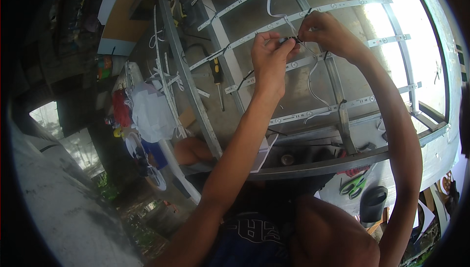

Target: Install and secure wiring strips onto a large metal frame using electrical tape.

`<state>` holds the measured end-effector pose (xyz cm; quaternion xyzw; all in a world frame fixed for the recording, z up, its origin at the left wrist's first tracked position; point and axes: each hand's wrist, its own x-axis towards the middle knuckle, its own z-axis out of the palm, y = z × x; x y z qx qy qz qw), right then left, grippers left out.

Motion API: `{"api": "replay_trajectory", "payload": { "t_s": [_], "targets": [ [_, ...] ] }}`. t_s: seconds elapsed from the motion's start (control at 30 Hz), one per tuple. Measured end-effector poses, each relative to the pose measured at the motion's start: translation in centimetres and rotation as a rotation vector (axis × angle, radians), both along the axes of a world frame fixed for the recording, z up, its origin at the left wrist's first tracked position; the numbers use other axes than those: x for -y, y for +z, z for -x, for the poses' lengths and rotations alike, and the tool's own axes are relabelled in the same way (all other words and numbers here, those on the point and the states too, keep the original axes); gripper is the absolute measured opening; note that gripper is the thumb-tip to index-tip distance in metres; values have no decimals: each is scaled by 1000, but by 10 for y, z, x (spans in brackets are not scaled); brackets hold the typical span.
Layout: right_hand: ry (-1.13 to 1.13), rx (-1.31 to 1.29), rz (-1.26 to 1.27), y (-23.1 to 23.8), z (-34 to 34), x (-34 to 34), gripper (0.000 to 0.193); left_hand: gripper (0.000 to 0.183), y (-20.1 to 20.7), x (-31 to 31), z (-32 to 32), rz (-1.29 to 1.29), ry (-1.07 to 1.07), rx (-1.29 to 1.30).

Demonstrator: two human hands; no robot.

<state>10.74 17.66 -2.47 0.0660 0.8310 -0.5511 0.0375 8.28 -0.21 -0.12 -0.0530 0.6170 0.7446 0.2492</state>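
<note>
Pinching a dark piece (291, 39), left fingers (285, 48) and right fingers (310, 34) clamped, above strip-lined frame (318, 167)

Open gaps between white light strips (360, 102); metal bars (345, 130) and white wire (269, 3) across them.

From here I see a bare left hand (270, 57) and a bare right hand (325, 34), each wrist widening into a bare, slender forearm. Well below the left hand shows a dark navy-blue cloth garment (232, 241), marked with large block lettering outlined in a pale colour; shirt or shorts, I can't tell. A rounded bare leg (335, 232) shows well below the right hand.
</note>
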Motion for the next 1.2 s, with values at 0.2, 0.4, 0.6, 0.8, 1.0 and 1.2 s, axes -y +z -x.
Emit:
{"api": "replay_trajectory", "payload": {
  "t_s": [0.2,0.4,0.6,0.8,1.0,1.2],
  "targets": [
    [-11,10,14,2,-1,1,24,37,3,-2,-1,15,-3,-10],
    [1,36,26,8,-4,4,25,38,2,0,2,47,-40,-24],
    [-12,126,106,11,-5,2,17,37,3,1,1,68,-30,-15],
    [-22,96,96,26,-7,3,20,37,7,-7,6,72,-29,-17],
    [-163,-182,-296,41,-23,36,18,34,9,-6,7,130,-16,-90],
    [-220,-197,-566,26,-36,65,19,33,-9,5,-3,232,-11,-129]
  ]
}}
